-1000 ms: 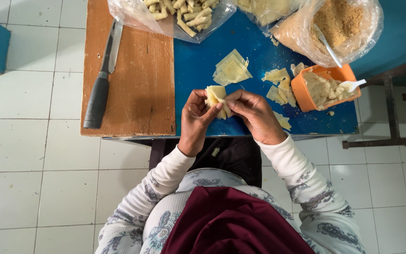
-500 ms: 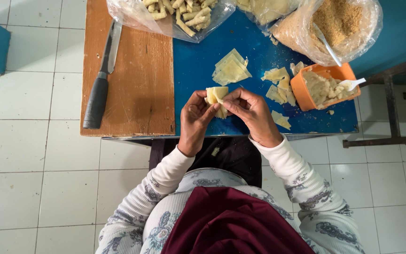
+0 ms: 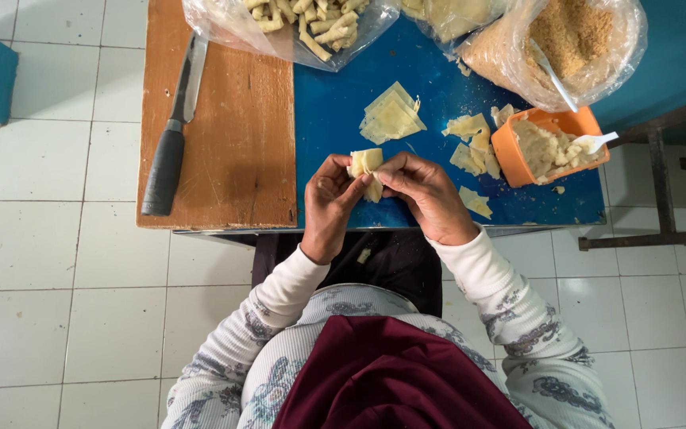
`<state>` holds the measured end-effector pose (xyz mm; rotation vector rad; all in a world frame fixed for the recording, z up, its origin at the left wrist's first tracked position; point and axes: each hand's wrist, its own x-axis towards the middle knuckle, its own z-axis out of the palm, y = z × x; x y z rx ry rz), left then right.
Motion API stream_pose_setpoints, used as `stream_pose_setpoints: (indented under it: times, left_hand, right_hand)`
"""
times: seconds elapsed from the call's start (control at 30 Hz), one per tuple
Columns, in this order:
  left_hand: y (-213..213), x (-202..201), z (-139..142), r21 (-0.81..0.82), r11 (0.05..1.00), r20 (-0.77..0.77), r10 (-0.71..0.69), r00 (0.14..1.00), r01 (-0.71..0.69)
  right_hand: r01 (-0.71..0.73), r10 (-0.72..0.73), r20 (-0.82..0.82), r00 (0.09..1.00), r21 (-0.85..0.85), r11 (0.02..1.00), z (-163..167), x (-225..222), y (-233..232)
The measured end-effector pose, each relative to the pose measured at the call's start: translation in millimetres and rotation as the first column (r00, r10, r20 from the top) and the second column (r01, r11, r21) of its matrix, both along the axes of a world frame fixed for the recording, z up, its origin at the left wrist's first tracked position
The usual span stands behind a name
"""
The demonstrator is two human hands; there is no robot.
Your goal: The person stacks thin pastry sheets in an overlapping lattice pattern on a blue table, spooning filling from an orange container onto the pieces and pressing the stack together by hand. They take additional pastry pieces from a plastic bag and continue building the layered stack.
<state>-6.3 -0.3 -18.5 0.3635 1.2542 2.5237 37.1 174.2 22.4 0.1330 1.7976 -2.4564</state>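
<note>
the left hand and right hand pinch a small pale folded dough wrapper over the near edge of the blue table. it looks half folded; the next fold needs a gentle, tight press.

Both hands are pinching one pale folded wrapper between them, left hand and right hand fingertip to fingertip. Just past the fingers sits a stack of flat wrappers (blue table underneath). Right of the right hand there's an orange tub of filling; a black-handled knife lies well left of the left hand.
</note>
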Motion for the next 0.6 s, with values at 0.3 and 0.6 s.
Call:
stream_pose_setpoints:
  times: [0.3, 0.6]
  left_hand:
    - [-2.6, 1.2, -2.6, 0.031, 0.996, 0.037, 0.08, 0.996, -0.081]
    - [-3.6, 5.1, 1.9, 0.066, 0.989, 0.05, 0.13, 0.99, -0.133]
  right_hand:
    - [0.223, -0.208, 0.092, 0.974, -0.206, 0.953, -8.5, -14.8, 27.1]
    - [0.588, -0.022, -0.61, 0.792, 0.753, 0.296, 6.0, -50.9, 34.7]
